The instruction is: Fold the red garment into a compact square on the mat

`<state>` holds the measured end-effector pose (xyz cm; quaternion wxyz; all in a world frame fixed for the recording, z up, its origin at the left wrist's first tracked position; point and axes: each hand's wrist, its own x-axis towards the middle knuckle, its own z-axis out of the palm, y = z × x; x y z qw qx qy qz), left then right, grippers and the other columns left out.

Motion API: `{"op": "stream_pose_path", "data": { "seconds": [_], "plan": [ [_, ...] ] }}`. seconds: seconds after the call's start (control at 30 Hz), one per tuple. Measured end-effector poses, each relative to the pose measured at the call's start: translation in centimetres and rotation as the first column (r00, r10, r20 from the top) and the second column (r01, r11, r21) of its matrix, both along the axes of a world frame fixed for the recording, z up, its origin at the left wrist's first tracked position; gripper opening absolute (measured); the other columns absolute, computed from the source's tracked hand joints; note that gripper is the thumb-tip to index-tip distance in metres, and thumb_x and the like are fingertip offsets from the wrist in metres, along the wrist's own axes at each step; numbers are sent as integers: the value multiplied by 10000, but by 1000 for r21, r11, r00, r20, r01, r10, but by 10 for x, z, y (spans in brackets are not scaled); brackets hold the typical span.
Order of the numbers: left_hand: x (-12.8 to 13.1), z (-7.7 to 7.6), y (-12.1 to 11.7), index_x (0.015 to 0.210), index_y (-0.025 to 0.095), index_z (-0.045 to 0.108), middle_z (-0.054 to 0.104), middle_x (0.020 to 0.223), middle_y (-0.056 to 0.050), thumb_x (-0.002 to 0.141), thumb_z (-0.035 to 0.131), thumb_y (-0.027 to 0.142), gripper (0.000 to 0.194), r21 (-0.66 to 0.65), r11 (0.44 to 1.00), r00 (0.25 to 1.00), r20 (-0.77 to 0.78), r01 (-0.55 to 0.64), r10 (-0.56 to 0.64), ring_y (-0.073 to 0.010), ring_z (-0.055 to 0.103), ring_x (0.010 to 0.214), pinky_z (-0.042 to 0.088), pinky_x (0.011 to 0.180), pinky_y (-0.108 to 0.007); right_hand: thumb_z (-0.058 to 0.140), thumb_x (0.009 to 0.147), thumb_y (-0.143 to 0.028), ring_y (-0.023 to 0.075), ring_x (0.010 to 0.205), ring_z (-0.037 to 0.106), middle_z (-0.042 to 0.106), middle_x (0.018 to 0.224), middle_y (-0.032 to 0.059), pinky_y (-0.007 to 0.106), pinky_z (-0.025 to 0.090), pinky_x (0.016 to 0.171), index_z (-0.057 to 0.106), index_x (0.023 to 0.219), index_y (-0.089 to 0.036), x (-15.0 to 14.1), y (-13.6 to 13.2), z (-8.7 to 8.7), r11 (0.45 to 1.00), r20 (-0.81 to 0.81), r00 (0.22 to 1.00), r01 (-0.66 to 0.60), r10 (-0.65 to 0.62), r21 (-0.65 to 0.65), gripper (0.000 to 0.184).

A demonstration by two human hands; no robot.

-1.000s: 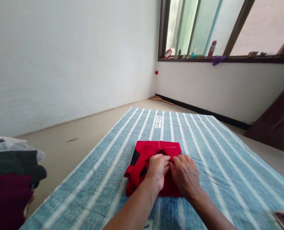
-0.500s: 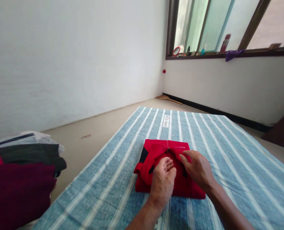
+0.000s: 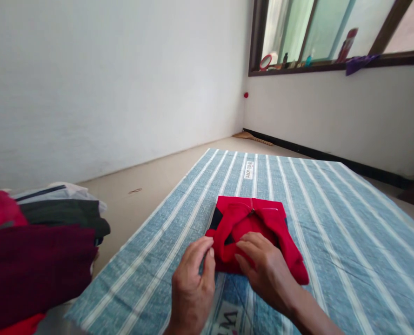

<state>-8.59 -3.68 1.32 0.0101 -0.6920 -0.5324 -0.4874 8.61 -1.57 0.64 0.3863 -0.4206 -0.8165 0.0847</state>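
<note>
A folded red zip-up jacket (image 3: 259,204) with dark patches lies on the striped blue cloth, its collar and zip facing up. My left hand (image 3: 194,281) is at the jacket's near left corner, fingers curved and thumb apart from them, the fingertips touching the red edge. Over the near middle of the jacket is my right hand (image 3: 268,267), its fingers loosely bent and resting on the fabric inside the collar opening. A gap shows between its thumb and fingers.
The striped blue cloth (image 3: 165,260) covers a flat surface. At the left stands a pile of folded clothes (image 3: 36,270). A broom-like thing (image 3: 252,137) lies on the floor by the wall corner. Small items, among them a red-rimmed mirror (image 3: 265,62), line the window sill.
My left hand has moved from the jacket's middle to its near left corner. My right hand has shifted left and down from the right side. The collar's right side now lies spread outward.
</note>
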Motion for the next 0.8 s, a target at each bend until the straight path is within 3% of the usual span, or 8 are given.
{"op": "stream_pose_path", "data": {
  "seconds": [0.17, 0.3, 0.6, 0.8],
  "plan": [
    [-16, -17, 18, 962, 167, 660, 699, 994, -77, 873, 484, 182, 198, -33, 998, 998, -32, -61, 60, -192, 664, 930, 551, 860, -340, 523, 844, -176, 292, 1084, 550, 637, 1116, 109, 484, 473, 911, 611, 1040, -176, -27, -13, -32, 988, 92, 992, 76, -89, 131, 216],
    [-15, -29, 21, 970, 160, 661, 710, 967, -79, 874, 468, 169, 216, -57, 998, 997, -76, -38, 34, -184, 672, 890, 566, 816, -329, 495, 833, -128, 297, 1131, 531, 627, 1163, 117, 500, 447, 948, 601, 1072, -160, -30, -17, -47, 976, 121, 986, 88, -113, 199, 264],
    [-17, -45, 21, 918, 164, 653, 700, 874, -72, 874, 441, 146, 218, -21, 1000, 989, -151, -4, 1, -181, 663, 823, 574, 752, -321, 482, 844, -127, 258, 1095, 553, 640, 1121, 100, 459, 450, 950, 611, 1034, -178, -29, -12, -45, 978, 108, 988, 85, -107, 189, 234],
    [-24, -50, 30, 880, 188, 673, 694, 886, -60, 864, 473, 231, 205, -52, 997, 996, -64, 62, -65, -184, 662, 833, 567, 773, -318, 494, 832, -129, 256, 1069, 551, 639, 1092, 102, 449, 454, 938, 606, 998, -170, -28, -8, -39, 986, 128, 989, 47, -68, 159, 204]
  ]
}}
